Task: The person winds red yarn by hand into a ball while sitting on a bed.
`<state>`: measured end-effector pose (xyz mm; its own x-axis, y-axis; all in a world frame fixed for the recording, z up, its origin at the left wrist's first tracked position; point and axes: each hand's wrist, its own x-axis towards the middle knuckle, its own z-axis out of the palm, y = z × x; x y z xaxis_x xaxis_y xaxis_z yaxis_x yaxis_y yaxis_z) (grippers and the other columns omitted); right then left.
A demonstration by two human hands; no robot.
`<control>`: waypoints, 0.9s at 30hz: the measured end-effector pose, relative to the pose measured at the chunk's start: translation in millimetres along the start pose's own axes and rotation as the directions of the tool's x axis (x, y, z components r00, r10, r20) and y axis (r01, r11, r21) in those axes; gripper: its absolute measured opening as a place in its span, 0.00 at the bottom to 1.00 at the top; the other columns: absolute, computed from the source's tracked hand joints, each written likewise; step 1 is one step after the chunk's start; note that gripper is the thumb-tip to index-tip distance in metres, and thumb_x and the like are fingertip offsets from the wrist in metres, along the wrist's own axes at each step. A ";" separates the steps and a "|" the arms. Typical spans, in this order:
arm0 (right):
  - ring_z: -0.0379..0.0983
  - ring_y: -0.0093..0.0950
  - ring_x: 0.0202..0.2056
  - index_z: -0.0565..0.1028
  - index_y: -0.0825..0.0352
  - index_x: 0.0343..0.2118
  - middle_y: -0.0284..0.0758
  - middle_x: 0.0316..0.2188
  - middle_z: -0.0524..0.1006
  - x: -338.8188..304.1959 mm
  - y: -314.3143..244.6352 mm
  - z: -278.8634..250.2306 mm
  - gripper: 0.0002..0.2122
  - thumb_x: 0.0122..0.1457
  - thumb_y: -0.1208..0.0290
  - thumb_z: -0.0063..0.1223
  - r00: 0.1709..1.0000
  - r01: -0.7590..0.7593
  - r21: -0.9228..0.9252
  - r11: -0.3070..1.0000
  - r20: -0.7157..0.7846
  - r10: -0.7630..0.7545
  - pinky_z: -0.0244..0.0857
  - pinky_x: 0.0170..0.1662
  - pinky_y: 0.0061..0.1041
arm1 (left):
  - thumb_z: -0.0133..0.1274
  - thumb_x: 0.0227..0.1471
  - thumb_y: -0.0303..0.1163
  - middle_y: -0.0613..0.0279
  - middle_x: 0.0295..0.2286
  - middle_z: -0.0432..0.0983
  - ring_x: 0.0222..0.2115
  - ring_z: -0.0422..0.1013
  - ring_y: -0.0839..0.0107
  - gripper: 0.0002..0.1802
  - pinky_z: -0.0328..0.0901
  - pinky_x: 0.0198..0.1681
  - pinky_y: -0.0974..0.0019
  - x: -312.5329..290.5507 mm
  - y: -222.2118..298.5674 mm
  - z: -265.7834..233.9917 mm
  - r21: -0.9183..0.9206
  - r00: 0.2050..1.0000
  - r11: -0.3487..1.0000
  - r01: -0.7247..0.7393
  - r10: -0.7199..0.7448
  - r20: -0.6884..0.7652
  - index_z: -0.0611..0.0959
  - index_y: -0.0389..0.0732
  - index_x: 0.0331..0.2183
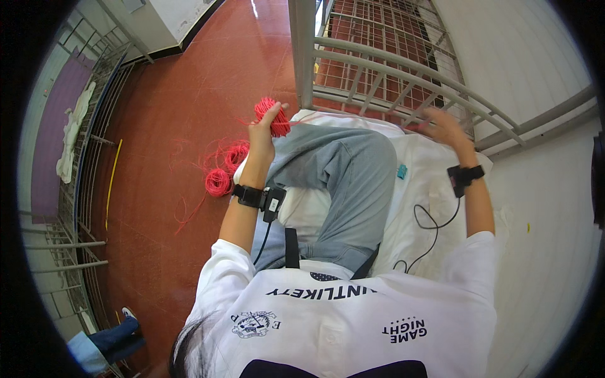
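A skein of red cord point(279, 126) is gripped in my left hand point(262, 135), raised beyond my bent knee, with the fingers wrapped round it. My right hand point(446, 131) is out to the right beside the bed-end rails, smeared by motion. A faint red strand stretches across from the skein toward it, and a bit of red shows at its fingertips, which look pinched together. Below my left hand, on the red floor, lie a small round coil of red cord point(218, 182) and a looser coil point(237, 153), with stray strands spread around them.
I sit on a white-covered bed point(422, 195); a small teal object point(401, 171) lies on it. Grey metal bed rails point(403, 72) stand ahead. Black bands with cables are on my wrists. Another bed frame point(94, 145) stands far left, and a person's leg point(120, 335) shows lower left.
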<state>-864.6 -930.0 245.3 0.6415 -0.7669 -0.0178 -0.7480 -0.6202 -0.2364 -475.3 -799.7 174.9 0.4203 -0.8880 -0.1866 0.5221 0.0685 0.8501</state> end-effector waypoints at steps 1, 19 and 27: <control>0.67 0.38 0.44 0.68 0.63 0.47 0.40 0.43 0.71 -2.3 -5.5 16.7 0.22 0.45 0.68 0.55 0.989 0.086 0.014 0.996 0.123 -0.087 0.61 0.46 0.29 | 0.55 0.45 0.35 0.65 0.25 0.76 0.21 0.68 0.78 0.11 0.61 0.22 0.74 0.6 -4.9 -5.2 0.069 0.999 0.997 0.018 -0.016 -0.031 0.80 0.37 0.30; 0.68 0.42 0.30 0.68 0.66 0.27 0.42 0.24 0.71 46.9 -216.5 120.5 0.03 0.49 0.76 0.43 0.933 0.351 0.438 0.828 -0.242 -0.268 0.62 0.31 0.35 | 0.50 0.48 0.37 0.58 0.33 0.74 0.36 0.69 0.73 0.17 0.63 0.41 0.68 -31.2 -0.4 3.1 -0.263 0.996 0.962 0.073 -0.059 0.061 0.75 0.34 0.36; 0.69 0.41 0.28 0.71 0.64 0.25 0.39 0.23 0.72 58.9 -179.9 131.7 0.05 0.51 0.69 0.47 0.957 0.276 0.426 0.862 -0.200 -0.208 0.61 0.29 0.36 | 0.45 0.51 0.35 0.56 0.28 0.74 0.26 0.71 0.71 0.15 0.67 0.32 0.72 -34.6 -1.3 -1.5 -0.410 0.971 0.896 0.168 -0.079 0.225 0.72 0.33 0.36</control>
<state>-669.8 -841.9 158.8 0.7356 -0.6383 0.2267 -0.3948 -0.6760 -0.6222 -489.5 -768.4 179.5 0.1998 -0.9702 -0.1370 0.8430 0.0989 0.5287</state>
